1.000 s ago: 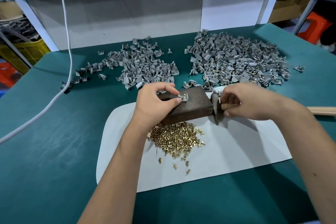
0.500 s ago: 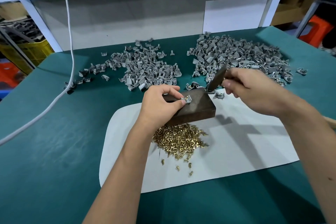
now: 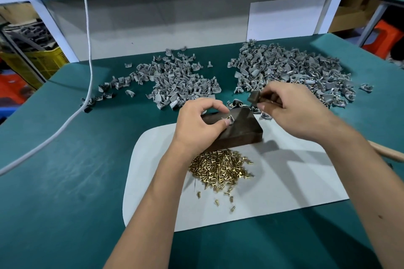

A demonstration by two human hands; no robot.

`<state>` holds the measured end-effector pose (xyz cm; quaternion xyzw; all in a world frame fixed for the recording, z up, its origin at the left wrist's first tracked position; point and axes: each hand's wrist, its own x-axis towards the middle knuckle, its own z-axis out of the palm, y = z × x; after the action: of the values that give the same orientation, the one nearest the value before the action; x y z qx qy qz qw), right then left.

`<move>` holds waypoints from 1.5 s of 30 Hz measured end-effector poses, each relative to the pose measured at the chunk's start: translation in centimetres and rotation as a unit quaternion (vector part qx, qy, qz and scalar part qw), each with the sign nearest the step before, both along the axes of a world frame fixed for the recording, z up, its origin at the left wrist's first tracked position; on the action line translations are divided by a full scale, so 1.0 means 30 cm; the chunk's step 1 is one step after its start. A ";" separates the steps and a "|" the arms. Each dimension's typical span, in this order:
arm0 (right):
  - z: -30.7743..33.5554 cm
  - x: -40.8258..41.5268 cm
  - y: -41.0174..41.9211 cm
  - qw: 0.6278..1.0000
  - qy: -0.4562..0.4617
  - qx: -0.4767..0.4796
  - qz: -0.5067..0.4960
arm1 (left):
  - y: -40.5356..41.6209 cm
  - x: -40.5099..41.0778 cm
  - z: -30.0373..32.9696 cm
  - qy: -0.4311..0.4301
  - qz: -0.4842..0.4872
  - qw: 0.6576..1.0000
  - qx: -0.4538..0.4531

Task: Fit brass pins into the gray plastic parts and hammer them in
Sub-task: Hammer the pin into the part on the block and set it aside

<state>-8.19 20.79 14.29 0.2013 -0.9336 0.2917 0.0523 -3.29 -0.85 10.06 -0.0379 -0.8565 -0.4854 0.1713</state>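
Note:
My left hand [image 3: 200, 123] pinches a small gray plastic part [image 3: 230, 119] with a brass pin in it, held on top of a dark wooden block [image 3: 240, 130]. My right hand [image 3: 290, 109] grips a hammer close to its dark metal head [image 3: 253, 97], raised just right of and above the block. The hammer's wooden handle end [image 3: 387, 152] sticks out under my right forearm. A heap of loose brass pins [image 3: 220, 168] lies on the white mat [image 3: 284, 183] in front of the block.
Two piles of gray plastic parts lie at the back of the green table: a left pile [image 3: 175, 81] and a larger right pile [image 3: 295, 70]. A white cable [image 3: 87, 50] hangs down and runs across the table's left side. A yellow crate [image 3: 41, 61] stands beyond the left edge.
My right hand has lifted the hammer from beside the block's right end up and back, above the block. The left hand keeps pinching the part on the block.

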 end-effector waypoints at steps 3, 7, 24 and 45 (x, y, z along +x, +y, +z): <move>-0.002 -0.009 0.021 1.000 -0.015 0.003 0.009 | 0.004 0.000 -0.004 0.029 -0.002 0.998 -0.049; 0.013 -0.023 0.072 0.995 -0.040 0.078 0.047 | 0.006 0.005 -0.004 0.024 0.016 0.997 -0.071; 0.010 0.046 -0.058 0.994 0.070 0.022 0.079 | -0.011 0.000 -0.009 0.090 0.017 0.992 -0.084; -0.102 0.057 -0.152 0.978 0.149 -0.130 0.072 | -0.004 0.001 0.012 0.026 -0.067 0.980 0.187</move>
<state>-6.49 16.22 11.22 0.3009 -0.8524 0.3805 0.1952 -3.25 -0.96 10.41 -0.0748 -0.7416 -0.6461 0.1644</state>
